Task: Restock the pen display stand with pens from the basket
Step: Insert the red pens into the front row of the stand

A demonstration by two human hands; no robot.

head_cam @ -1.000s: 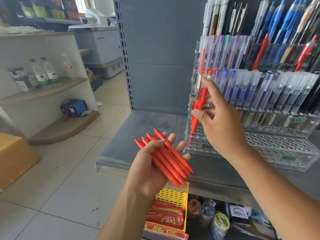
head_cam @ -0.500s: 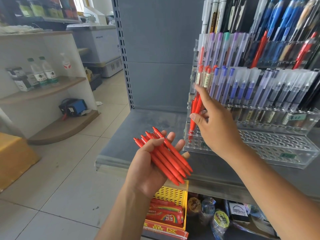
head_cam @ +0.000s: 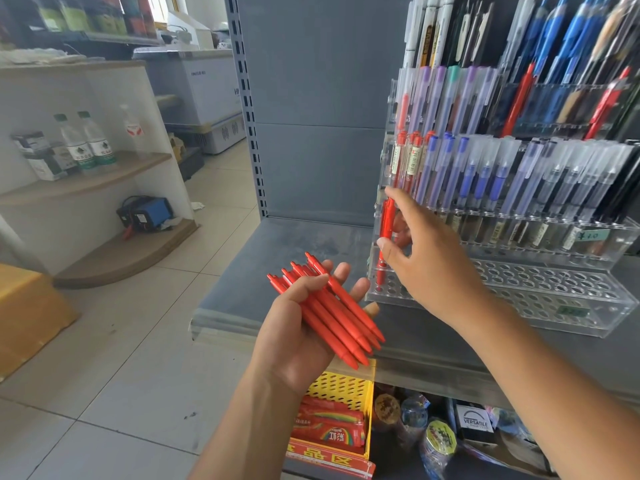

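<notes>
Pens (head_cam: 346, 317) lie clasped in left hand (head_cam: 294, 344) (palm up); right hand (head_cam: 429, 268) pinches red pen (head_cam: 386, 226) at left edge of stand (head_cam: 519, 289).

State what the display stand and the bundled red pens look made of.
Display stand: clear, glossy acrylic or similar plastic; the shelf shows through its holed tiers. Red pens: probably plastic, matte; even colour, no sharp glints.

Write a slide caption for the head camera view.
Right hand holds one red pen at the display stand; left hand grips spare pens.

Front holes (head_cam: 526, 289) free; pens (head_cam: 485, 174) behind.
</notes>
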